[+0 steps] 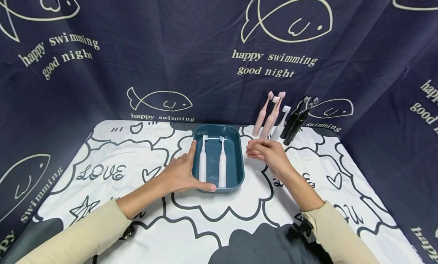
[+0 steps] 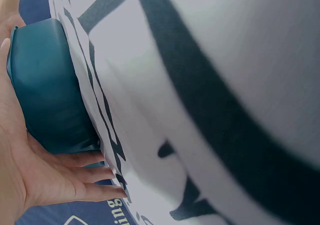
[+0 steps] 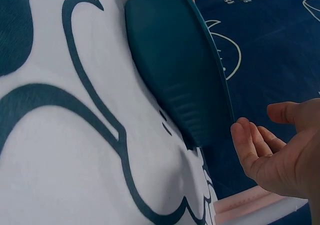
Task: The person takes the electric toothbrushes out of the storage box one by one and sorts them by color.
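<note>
Two white electric toothbrushes, the left one (image 1: 202, 165) and the right one (image 1: 222, 169), lie side by side in a dark teal tray (image 1: 238, 157). Their heads point to the far end. My left hand (image 1: 183, 173) rests against the tray's left side and near-left corner, fingers extended and thumb along the near rim. To the right of the tray, my right hand (image 1: 268, 154) is raised with loosely bent fingers; nothing is in it. The right wrist view shows a gap between its thumb (image 3: 282, 112) and fingers.
Behind my right hand stand three pink electric toothbrushes (image 1: 270, 121), a white toothbrush (image 1: 280, 125) and several black ones (image 1: 297, 125), close together. A patterned white cloth (image 1: 113, 203) covers the table. A dark blue curtain (image 1: 205, 55) hangs along the back.
</note>
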`<state>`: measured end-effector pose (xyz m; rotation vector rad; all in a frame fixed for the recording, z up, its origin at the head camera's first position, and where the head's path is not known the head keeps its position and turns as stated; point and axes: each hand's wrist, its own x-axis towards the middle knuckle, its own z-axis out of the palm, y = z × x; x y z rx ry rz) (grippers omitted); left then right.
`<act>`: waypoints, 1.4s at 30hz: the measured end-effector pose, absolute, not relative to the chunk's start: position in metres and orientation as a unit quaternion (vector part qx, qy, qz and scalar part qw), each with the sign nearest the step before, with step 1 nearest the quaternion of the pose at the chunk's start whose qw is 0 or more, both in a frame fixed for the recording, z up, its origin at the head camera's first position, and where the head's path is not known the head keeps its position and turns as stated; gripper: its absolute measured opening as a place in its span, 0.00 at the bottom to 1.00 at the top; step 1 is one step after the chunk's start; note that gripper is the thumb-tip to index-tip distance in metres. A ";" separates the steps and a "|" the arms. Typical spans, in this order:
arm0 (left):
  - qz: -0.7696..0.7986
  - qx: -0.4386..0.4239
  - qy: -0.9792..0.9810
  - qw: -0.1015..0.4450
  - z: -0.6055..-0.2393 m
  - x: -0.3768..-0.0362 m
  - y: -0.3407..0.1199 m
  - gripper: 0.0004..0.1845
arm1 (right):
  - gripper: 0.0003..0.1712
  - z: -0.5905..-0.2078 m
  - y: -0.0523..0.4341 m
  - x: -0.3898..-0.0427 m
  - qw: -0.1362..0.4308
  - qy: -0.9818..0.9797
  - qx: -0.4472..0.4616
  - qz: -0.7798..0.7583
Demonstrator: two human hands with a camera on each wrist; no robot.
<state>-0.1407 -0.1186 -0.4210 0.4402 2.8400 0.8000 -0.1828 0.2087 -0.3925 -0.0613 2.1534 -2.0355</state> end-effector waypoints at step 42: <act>0.273 0.141 0.948 0.085 -0.420 -0.140 -0.118 0.94 | 0.37 -0.377 0.142 -0.168 0.124 0.733 -0.013 -0.668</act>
